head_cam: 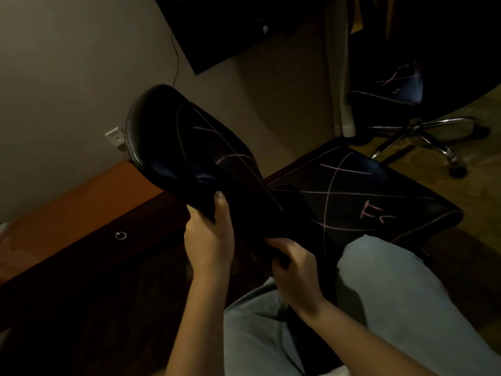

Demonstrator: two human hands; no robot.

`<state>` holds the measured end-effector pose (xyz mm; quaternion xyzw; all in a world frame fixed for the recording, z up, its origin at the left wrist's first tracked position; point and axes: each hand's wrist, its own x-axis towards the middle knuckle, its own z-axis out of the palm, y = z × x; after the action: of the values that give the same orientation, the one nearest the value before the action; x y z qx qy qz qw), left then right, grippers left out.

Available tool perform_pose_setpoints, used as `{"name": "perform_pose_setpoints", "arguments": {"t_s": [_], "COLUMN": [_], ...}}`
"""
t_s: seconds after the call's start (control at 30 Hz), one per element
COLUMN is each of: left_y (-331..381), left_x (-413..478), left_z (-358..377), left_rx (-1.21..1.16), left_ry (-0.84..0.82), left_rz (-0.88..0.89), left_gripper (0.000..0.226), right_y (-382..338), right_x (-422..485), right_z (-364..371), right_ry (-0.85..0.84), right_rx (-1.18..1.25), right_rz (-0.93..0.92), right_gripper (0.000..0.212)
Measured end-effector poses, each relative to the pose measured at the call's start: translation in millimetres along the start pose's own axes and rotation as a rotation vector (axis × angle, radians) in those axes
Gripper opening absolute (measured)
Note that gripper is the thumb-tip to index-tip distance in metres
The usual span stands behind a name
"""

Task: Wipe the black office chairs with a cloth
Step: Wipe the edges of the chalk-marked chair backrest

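While left hand [208, 236] and right hand [294, 267] grip backrest [187, 147] edge, wall's [67, 77] close.

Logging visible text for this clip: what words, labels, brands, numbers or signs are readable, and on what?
Nothing reads as clear text.
Pink stitched mark on the near seat: letter-like, not legible.
Pink marks on the far chair: too small.
White mark on the screen: too blurred.
Ring symbol on the desk: a sign, no letters.
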<state>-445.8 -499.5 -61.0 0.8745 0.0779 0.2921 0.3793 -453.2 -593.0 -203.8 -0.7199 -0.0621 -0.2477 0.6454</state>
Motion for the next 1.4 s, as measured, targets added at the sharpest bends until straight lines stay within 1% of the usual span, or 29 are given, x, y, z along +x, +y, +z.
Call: {"name": "perform_pose_setpoints", "arguments": {"t_s": [0.1, 0.2, 0.27, 0.37, 0.43, 0.53, 0.63, 0.73, 0.83, 0.93, 1.03, 1.13, 1.2, 1.3, 1.4], "left_y": [3.6, 2.9, 2.4, 4.5, 7.5, 17.1, 27.8, 31.3, 27.3, 24.9, 27.3, 29.0, 28.7, 28.3, 27.9], "left_x": [-1.3, 1.0, 1.4, 0.8, 5.2, 17.8, 29.4, 41.5, 45.2, 40.9, 39.7, 39.7, 38.3, 35.7, 33.7], "left_z": [-1.7, -1.5, -0.8, -4.9, -13.5, -31.1, -43.5, -48.7, -46.7, -44.9, -44.8, -45.0, -44.6, -43.0, -40.5], "left_rx": [0.012, 0.027, 0.035, 0.025, -0.017, -0.086, -0.180, -0.244, -0.212, -0.169, -0.156, -0.170, -0.181, -0.184, -0.165], "left_ry": [-0.004, -0.007, -0.027, -0.080, -0.150, -0.208, -0.150, -0.074, -0.057, -0.023, -0.003, 0.005, 0.001, 0.017, 0.028], "left_rz": [-0.009, -0.033, -0.065, -0.068, -0.072, -0.085, -0.044, -0.023, -0.031, -0.004, -0.004, -0.001, 0.001, 0.007, -0.017], "left_gripper": [0.079, 0.074, 0.069, 0.074, 0.080, 0.086, 0.083, 0.071, 0.051, 0.043, 0.044, 0.062, 0.065, 0.062, 0.045], "right_y": [-34.1, -67.0, -80.4, -80.2, -69.6, -50.1, -35.1, -30.5, -41.4, -68.7, -107.2, -136.6, -138.8, -120.4, -91.1], "right_x": [23.8, 42.3, 49.0, 46.4, 37.2, 26.6, 20.4, 20.0, 27.1, 39.4, 58.2, 73.4, 75.9, 65.8, 50.9], "right_z": [1.5, 6.1, 8.7, 7.6, 5.0, -0.6, -5.2, -8.6, -6.8, -0.5, 9.5, 17.4, 19.0, 17.3, 12.7], "right_ry": [-0.015, -0.019, -0.031, -0.049, -0.070, -0.095, -0.107, -0.111, -0.089, -0.074, -0.058, -0.055, -0.063, -0.060, -0.055], "right_rx": [0.003, 0.019, 0.039, 0.061, 0.040, 0.016, -0.067, -0.071, -0.051, -0.020, 0.022, 0.055, 0.071, 0.070, 0.072], "right_rz": [-0.094, -0.239, -0.288, -0.309, -0.315, -0.228, -0.178, -0.160, -0.150, -0.242, -0.348, -0.415, -0.431, -0.445, -0.380], "right_gripper": [0.033, 0.032, 0.034, 0.036, 0.034, 0.035, 0.041, 0.040, 0.037, 0.036, 0.042, 0.039, 0.040, 0.041, 0.037]}}
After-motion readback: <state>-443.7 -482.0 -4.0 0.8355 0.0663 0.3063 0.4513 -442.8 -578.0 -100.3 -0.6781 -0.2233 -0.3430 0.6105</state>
